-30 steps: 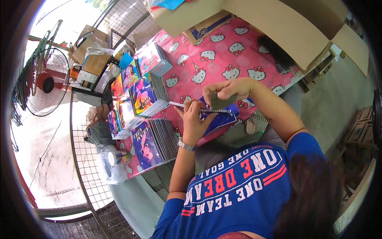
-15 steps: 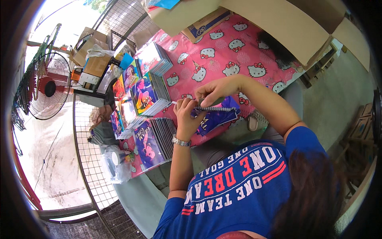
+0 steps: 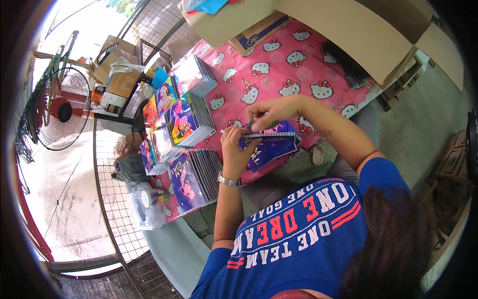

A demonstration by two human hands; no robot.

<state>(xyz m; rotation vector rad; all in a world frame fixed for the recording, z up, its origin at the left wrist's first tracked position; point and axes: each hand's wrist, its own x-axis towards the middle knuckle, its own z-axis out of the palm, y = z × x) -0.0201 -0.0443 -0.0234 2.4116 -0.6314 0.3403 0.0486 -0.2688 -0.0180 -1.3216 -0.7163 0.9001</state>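
Now the fingers of the left hand (image 3: 234, 147) are wrapped around the end of a purple spiral notebook (image 3: 271, 144). The right hand (image 3: 271, 110) pinches its wire edge from above. The notebook is held just over the pink table (image 3: 279, 65). Stacks of colourful notebooks (image 3: 186, 119) sit nearby to the left.

We see a surface (image 3: 318, 55) covered in a pink cartoon-cat cloth, with large cardboard boxes (image 3: 378, 30) along its far edge. At the left stands a wire mesh fence (image 3: 112, 199), and beyond it a pedestal fan (image 3: 62, 112) on sunlit concrete ground (image 3: 64, 199). Right of the surface, the grey floor (image 3: 428, 124) lies in shade.
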